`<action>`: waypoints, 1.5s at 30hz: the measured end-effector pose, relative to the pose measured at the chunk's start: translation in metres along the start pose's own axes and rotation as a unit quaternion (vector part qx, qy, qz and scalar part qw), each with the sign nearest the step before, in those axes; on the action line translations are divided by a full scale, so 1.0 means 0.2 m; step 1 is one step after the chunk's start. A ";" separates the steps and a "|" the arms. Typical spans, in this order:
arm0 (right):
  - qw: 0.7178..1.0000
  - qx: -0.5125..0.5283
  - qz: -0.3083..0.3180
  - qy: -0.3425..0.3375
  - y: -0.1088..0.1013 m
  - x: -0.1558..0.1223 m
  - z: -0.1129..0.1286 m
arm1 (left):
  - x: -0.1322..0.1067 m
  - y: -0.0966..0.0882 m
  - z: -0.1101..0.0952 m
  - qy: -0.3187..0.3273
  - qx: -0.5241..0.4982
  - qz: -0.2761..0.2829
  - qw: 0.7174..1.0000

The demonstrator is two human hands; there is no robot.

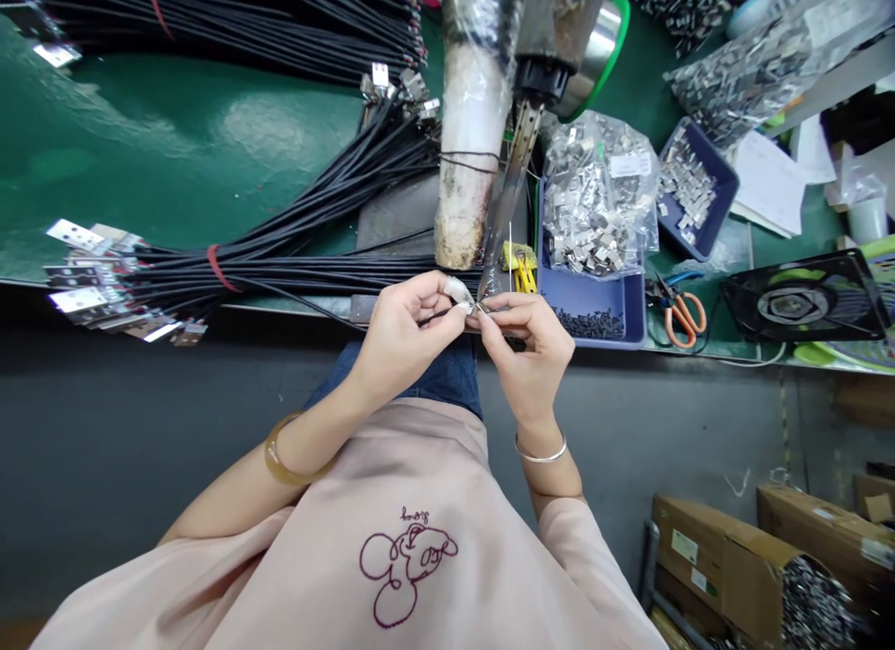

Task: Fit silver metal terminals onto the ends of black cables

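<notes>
Bench: a green worktop, glossy under the light, its front edge running just beyond the person's lap.
Cables: a bundle of black cables lies across the left side, cinched by a red band, with metal connectors fanned out at its near-left end.
Trays: a blue tray to the right holds small black pieces and a clear bag of metal parts; a smaller tray sits behind it.
Right end: orange-handled pliers, then a black fan.
Floor: grey, with cardboard boxes at lower right.
Cut off: the white wrapped pipe and the perforated metal tube beside it run out of sight at the top.
Hard to make out: the tiny work where the fingertips meet; fingers cover most of it.
Left hand: this hand, bent inward, pinches a black cable between thumb and fingers, below the pipe's tip; a white covering wraps a finger.
Right hand: thumb and forefinger of this hand come close together at the cable's end; I can't tell whether they grip anything.
</notes>
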State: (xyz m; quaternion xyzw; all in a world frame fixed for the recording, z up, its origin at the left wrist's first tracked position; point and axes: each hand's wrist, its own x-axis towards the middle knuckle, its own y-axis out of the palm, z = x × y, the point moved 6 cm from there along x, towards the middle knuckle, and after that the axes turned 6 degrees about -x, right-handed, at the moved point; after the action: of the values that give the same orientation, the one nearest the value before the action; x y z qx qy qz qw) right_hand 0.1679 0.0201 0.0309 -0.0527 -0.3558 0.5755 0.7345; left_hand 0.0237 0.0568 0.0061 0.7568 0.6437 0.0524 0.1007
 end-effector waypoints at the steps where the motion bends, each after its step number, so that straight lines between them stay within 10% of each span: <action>1: 1.000 -0.010 -0.003 -0.005 0.00 0.01 0.00 | 0.00 0.00 0.00 0.011 0.012 -0.006 1.000; 17: 0.991 -0.076 0.008 -0.108 -0.02 -0.01 0.07 | -0.02 0.00 -0.01 0.040 0.058 -0.021 0.997; 27: 0.959 0.168 0.132 0.189 0.04 -0.05 -0.07 | -0.10 0.01 -0.08 0.181 0.112 0.056 0.976; 35: 0.989 -0.074 0.044 -0.123 -0.03 -0.06 0.07 | -0.05 -0.04 -0.01 -0.056 -0.006 0.109 0.992; 41: 0.996 -0.083 -0.022 0.018 -0.14 -0.10 0.04 | -0.06 -0.03 -0.01 -0.020 0.013 0.075 0.997; 45: 0.990 -0.138 0.032 -0.002 -0.10 -0.09 0.10 | -0.08 -0.04 -0.01 0.020 0.060 0.063 0.996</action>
State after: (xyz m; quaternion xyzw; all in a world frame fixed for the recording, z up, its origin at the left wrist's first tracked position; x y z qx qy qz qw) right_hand 0.1719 -0.0093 0.0468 -0.1640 -0.4315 0.5437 0.7009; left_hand 0.0136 0.0430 0.0075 0.7994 0.5985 0.0347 0.0386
